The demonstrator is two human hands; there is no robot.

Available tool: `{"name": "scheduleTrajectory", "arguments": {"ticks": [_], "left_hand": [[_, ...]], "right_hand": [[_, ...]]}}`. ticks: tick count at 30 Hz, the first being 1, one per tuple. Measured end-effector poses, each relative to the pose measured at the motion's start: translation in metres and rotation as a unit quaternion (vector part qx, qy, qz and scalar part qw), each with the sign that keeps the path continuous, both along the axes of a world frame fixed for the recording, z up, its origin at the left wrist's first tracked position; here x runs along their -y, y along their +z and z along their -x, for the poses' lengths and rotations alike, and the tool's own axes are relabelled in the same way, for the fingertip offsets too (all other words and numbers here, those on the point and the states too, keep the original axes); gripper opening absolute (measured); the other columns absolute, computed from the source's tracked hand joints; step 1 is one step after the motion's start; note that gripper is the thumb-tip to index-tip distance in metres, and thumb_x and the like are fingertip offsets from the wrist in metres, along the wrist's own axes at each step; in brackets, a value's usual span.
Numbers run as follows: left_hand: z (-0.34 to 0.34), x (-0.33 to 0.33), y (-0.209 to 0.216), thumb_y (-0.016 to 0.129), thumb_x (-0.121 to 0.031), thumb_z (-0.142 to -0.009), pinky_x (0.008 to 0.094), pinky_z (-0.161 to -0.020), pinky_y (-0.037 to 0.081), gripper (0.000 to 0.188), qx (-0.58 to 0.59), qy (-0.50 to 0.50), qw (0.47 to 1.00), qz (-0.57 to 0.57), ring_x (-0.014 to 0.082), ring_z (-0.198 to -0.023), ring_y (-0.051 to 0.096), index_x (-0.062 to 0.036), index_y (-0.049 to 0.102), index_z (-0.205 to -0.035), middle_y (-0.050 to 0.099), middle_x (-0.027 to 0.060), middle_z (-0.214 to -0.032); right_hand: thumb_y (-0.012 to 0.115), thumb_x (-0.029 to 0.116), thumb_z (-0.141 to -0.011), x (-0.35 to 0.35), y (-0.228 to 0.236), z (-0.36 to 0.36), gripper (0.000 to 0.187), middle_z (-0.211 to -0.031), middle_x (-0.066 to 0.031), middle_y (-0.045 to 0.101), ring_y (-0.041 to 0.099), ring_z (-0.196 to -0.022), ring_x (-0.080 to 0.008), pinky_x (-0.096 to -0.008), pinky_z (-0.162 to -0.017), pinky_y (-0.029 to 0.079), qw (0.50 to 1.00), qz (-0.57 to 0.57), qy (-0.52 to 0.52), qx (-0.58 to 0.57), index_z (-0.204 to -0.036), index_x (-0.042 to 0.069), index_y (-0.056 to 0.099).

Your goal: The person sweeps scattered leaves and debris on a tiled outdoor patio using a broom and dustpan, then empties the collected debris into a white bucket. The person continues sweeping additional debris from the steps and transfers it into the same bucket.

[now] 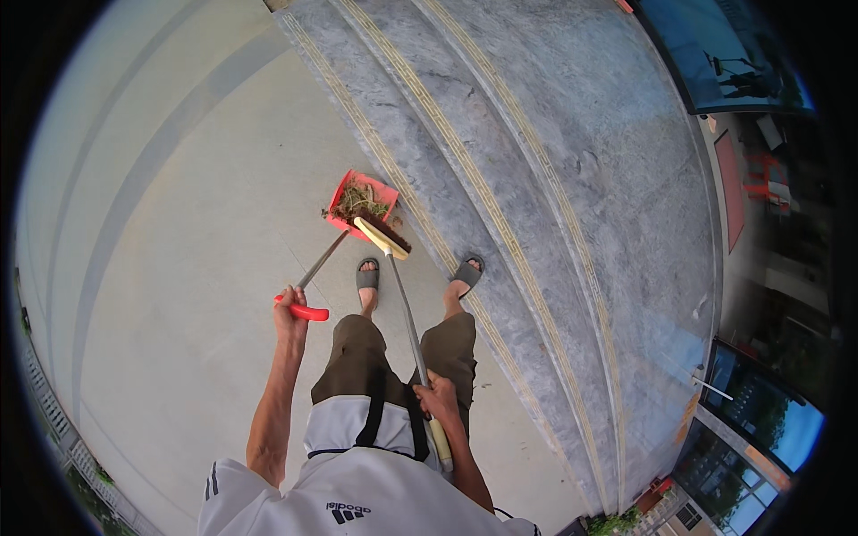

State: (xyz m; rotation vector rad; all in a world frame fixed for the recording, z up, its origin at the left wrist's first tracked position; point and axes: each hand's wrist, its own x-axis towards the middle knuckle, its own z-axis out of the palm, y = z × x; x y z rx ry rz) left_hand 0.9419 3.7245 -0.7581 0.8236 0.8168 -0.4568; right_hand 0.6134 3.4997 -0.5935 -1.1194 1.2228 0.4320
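My left hand (290, 308) is closed round the red handle of a long-handled dustpan. The red dustpan (389, 194) rests on the ground ahead of my feet, with dry leaves and plant scraps (356, 198) in it. My right hand (438, 397) grips the grey pole of a broom (382, 238); its yellow handle end runs back along my right side. The broom's cream head and dark bristles lie across the near edge of the dustpan, hiding part of it. A few scraps lie beside the pan's right edge.
Grey stone steps (572, 161) with patterned yellow edge strips rise on the right. My right sandal (467, 270) stands on the lowest strip, my left sandal (367, 274) on pale concrete (197, 268). Glass windows and a doorway with a red stool (767, 179) lie at the far right.
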Motion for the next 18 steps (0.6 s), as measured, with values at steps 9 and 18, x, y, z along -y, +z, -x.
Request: {"name": "scheduleTrajectory", "arguments": {"ticks": [9, 18], "left_hand": [[-0.003, 0.004, 0.016, 0.066, 0.0, -0.103, 0.0293, -0.082, 0.061, 0.009, 0.02, -0.027, 0.999, -0.031, 0.0229, -0.094, 0.07, 0.0008, 0.057, -0.103, 0.063, 0.0101, -0.094], [-0.007, 0.013, 0.024, 0.067, -0.001, -0.102, 0.0293, -0.078, 0.062, 0.009, 0.044, -0.054, 0.997, -0.042, 0.022, -0.091, 0.07, 0.002, 0.059, -0.104, 0.064, 0.0103, -0.095]], "right_hand": [[0.064, 0.008, -0.103, 0.036, 0.002, 0.034, 0.006, -0.073, -0.0035, 0.058, 0.049, -0.046, -0.0085, -0.0286, -0.037, 0.038, 0.965, -0.158, -0.186, 0.094, -0.105, 0.003, 0.062], [0.052, 0.007, -0.108, 0.035, -0.004, 0.065, 0.039, -0.088, -0.0073, 0.055, 0.042, -0.049, -0.0051, -0.0248, -0.038, 0.039, 0.881, -0.252, -0.332, 0.226, -0.147, -0.001, 0.052]]}}
